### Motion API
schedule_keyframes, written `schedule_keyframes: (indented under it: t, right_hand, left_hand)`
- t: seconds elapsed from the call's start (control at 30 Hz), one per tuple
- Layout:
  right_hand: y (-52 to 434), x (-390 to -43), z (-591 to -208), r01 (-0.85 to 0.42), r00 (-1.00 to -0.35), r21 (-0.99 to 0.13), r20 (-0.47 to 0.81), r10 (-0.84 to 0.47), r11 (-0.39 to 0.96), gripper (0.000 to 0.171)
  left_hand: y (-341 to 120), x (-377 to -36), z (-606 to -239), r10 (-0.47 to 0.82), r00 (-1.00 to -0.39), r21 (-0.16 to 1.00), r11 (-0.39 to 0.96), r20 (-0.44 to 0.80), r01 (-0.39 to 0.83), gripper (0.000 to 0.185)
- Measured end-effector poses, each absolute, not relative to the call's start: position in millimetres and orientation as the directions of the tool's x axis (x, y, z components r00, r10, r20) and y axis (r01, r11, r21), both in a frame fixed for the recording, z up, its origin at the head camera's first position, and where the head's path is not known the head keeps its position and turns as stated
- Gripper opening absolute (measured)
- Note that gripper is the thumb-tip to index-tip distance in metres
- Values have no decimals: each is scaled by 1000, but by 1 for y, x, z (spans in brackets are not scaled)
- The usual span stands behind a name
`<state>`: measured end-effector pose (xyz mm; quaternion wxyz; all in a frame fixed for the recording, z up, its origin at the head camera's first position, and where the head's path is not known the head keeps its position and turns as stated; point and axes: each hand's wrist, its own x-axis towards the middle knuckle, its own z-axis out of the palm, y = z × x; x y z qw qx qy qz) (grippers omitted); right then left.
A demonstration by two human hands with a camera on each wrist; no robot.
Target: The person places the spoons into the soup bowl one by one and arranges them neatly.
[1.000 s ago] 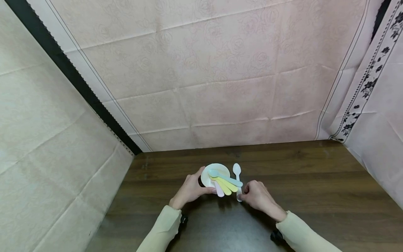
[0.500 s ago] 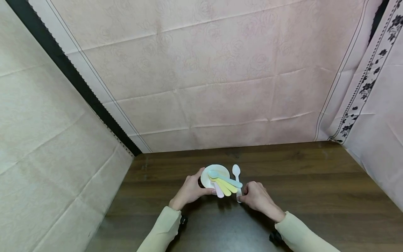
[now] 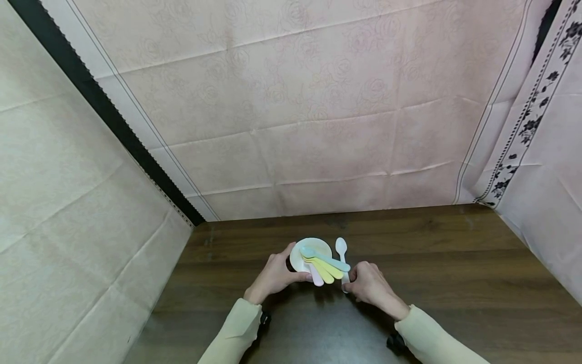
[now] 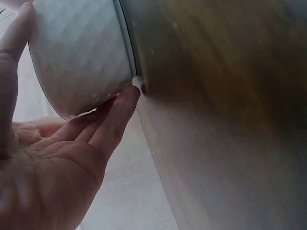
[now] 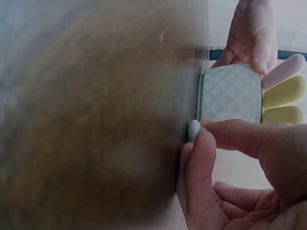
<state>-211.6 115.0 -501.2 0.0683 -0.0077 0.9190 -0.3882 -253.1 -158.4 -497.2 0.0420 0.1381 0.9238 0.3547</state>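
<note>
A small white bowl (image 3: pixel 300 258) stands on the dark wooden table (image 3: pixel 432 253), with a blue spoon (image 3: pixel 325 258), yellow spoons (image 3: pixel 325 269) and a pink spoon (image 3: pixel 315 275) resting across it. My left hand (image 3: pixel 275 275) grips the bowl (image 4: pixel 79 52) from its left side, thumb on one side and fingers on the other. A white spoon (image 3: pixel 342 252) lies on the table just right of the bowl. My right hand (image 3: pixel 370 283) pinches the end of its handle (image 5: pixel 194 129) between thumb and forefinger, right beside the bowl (image 5: pixel 230 93).
Pale pink patterned cloth (image 3: pixel 295 111) hangs behind the table, with more on the left and right. A black strip (image 3: pixel 91 96) runs down the left corner. Bare tabletop stretches to the right of my hands.
My right hand has edged slightly left and closed on the white spoon's handle. The left hand and bowl have stayed put.
</note>
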Motion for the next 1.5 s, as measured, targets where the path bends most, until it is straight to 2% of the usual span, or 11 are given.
schedule_keyframes:
  t: [0.5,0.9,1.5]
  right_hand:
    - [115,-212,-501,49,-989,-730,-130,-68,682,30]
    - [115,-212,-502,64,-987,-751,-144,-68,657,35]
    - [121,-213,-503,98,-986,-782,-159,-45,616,30]
  left_hand:
    - [-160,-254,-499,301,-953,672,700,31,243,110]
    - [-159,-255,-499,288,-957,665,712,15,225,110]
    - [-161,-256,-501,314,-949,667,698,41,260,108]
